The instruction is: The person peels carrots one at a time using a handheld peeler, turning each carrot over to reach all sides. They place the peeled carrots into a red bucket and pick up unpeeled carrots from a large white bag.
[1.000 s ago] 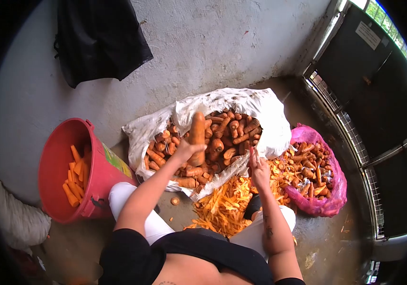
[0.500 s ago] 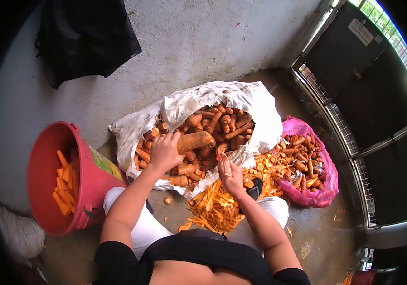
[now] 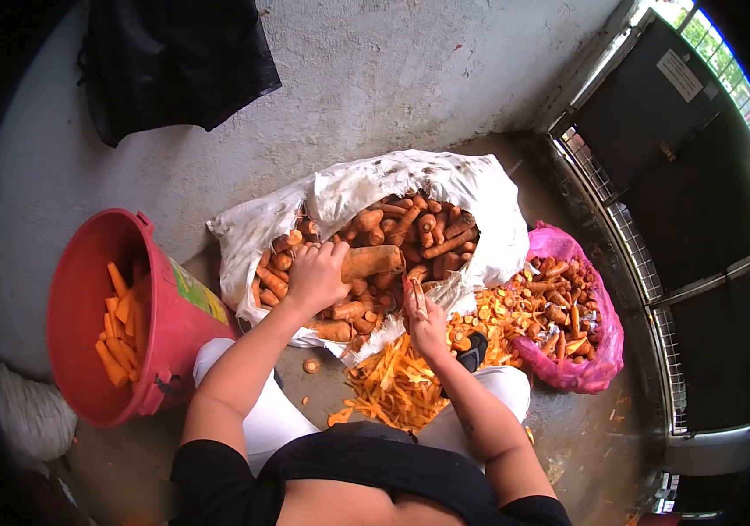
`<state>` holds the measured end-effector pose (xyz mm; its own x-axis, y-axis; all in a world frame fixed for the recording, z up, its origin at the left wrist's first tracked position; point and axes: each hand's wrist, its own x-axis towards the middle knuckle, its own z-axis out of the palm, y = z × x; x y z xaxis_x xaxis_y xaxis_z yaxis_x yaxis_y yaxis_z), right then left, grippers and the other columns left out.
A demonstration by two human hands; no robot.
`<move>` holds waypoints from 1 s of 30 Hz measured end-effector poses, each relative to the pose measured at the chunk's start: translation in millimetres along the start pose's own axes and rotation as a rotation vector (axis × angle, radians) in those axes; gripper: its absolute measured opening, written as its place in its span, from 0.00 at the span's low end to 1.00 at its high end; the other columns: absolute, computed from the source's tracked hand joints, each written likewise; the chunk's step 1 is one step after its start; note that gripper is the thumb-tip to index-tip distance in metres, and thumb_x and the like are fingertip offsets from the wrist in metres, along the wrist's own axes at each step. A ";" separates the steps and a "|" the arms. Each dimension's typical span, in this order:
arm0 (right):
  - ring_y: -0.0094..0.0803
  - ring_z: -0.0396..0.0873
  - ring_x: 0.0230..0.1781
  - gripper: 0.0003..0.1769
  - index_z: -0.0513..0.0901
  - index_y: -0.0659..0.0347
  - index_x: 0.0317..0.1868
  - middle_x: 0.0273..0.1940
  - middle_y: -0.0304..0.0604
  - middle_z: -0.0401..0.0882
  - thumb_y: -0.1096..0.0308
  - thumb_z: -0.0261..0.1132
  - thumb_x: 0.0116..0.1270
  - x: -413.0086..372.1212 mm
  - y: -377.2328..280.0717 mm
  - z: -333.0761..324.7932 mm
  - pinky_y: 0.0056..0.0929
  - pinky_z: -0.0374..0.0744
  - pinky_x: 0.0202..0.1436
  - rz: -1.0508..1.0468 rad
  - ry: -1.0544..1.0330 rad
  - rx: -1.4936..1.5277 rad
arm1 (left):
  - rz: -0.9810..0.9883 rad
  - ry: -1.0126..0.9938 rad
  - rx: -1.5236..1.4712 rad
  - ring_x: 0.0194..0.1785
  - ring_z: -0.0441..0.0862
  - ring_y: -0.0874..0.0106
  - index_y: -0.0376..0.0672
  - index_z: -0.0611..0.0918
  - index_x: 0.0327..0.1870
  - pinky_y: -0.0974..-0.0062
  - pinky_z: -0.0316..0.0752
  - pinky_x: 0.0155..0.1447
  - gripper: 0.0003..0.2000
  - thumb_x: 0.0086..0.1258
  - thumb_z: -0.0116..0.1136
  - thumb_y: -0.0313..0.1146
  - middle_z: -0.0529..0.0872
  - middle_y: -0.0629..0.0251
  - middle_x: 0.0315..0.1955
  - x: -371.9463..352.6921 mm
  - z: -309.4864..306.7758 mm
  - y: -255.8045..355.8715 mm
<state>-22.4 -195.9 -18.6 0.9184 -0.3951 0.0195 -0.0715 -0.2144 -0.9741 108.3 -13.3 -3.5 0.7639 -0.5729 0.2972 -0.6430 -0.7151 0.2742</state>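
A thick, unpeeled carrot (image 3: 373, 261) is held by my left hand (image 3: 318, 279), its fingers wrapped around the left end. The carrot lies nearly level above the mouth of a white woven sack (image 3: 471, 193) heaped with unpeeled carrots (image 3: 366, 223). My right hand (image 3: 428, 326) is closed just right of and below the carrot's free end, gripping a small red-handled tool (image 3: 407, 286). Most of that tool is hidden by the fingers. Below the sack, orange peelings (image 3: 397, 386) are piled on the floor between my legs.
To the left stands a red bucket (image 3: 149, 351) holding peeled carrots (image 3: 121, 320). A pink plastic bag (image 3: 603, 351) with carrots and scraps sits at right, cut carrot pieces (image 3: 491, 311) beside it. A black bag (image 3: 178, 70) hangs on the wall; a dark gate (image 3: 699, 175) borders the right.
My left hand and the carrot have shifted slightly right in view. My right hand has turned a little, its fingers closer together. The whole view has shifted slightly too.
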 end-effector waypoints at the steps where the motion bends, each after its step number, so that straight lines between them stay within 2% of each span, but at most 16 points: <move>1: 0.17 0.62 0.16 0.24 0.74 0.61 0.24 0.16 0.29 0.66 0.54 0.54 0.77 0.3 0.8 0.6 0.22 0.59 0.19 0.005 0.004 -0.004 | 0.008 0.013 -0.001 0.42 0.80 0.58 0.42 0.77 0.50 0.62 0.70 0.50 0.28 0.45 0.73 0.36 0.81 0.58 0.37 -0.4 0.0 0.3; 11: 0.17 0.62 0.17 0.24 0.74 0.62 0.25 0.16 0.30 0.65 0.53 0.54 0.76 4.1 18.4 -0.8 0.23 0.59 0.20 -0.074 0.033 -0.165 | 0.026 0.023 0.023 0.42 0.81 0.57 0.41 0.77 0.49 0.62 0.71 0.50 0.28 0.45 0.74 0.39 0.81 0.57 0.37 0.5 -0.6 1.3; 14: 0.17 0.61 0.17 0.25 0.74 0.63 0.25 0.17 0.29 0.65 0.53 0.55 0.76 3.0 21.1 2.1 0.24 0.59 0.21 -0.100 0.082 -0.133 | -0.016 -0.068 0.001 0.46 0.82 0.55 0.41 0.75 0.50 0.55 0.70 0.60 0.28 0.46 0.73 0.38 0.82 0.54 0.40 1.4 -3.5 3.0; 17: 0.17 0.61 0.18 0.25 0.75 0.63 0.26 0.17 0.29 0.66 0.52 0.55 0.76 4.7 24.8 1.1 0.24 0.59 0.21 -0.022 0.075 -0.046 | 0.025 0.016 0.019 0.42 0.81 0.59 0.40 0.77 0.50 0.62 0.71 0.50 0.29 0.46 0.74 0.39 0.82 0.57 0.37 0.2 -1.6 2.2; 18: 0.17 0.60 0.18 0.25 0.75 0.63 0.26 0.17 0.29 0.66 0.52 0.55 0.76 5.2 20.9 0.6 0.24 0.59 0.21 0.019 0.061 -0.017 | 0.028 0.024 0.015 0.42 0.81 0.59 0.40 0.77 0.50 0.62 0.71 0.50 0.29 0.46 0.74 0.39 0.82 0.57 0.37 0.3 -1.8 2.2; 27: 0.19 0.62 0.18 0.25 0.75 0.63 0.25 0.16 0.31 0.65 0.52 0.56 0.76 3.0 11.0 2.7 0.25 0.60 0.21 -0.074 0.070 -0.146 | 0.005 -0.025 0.022 0.45 0.81 0.57 0.40 0.77 0.50 0.61 0.71 0.52 0.29 0.45 0.73 0.39 0.82 0.56 0.38 -0.6 1.9 -1.0; 30: 0.29 0.70 0.23 0.21 0.80 0.68 0.35 0.21 0.49 0.74 0.54 0.58 0.72 3.1 7.6 -0.9 0.32 0.72 0.31 0.096 0.024 -0.176 | 0.009 -0.023 0.024 0.46 0.81 0.57 0.41 0.76 0.50 0.61 0.71 0.55 0.28 0.45 0.73 0.38 0.82 0.57 0.39 -2.0 4.3 -0.7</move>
<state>-20.5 -199.5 -25.7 0.8948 -0.4419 -0.0642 -0.2272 -0.3268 -0.9174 107.4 -13.4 -8.2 0.7595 -0.5881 0.2781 -0.6483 -0.7195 0.2492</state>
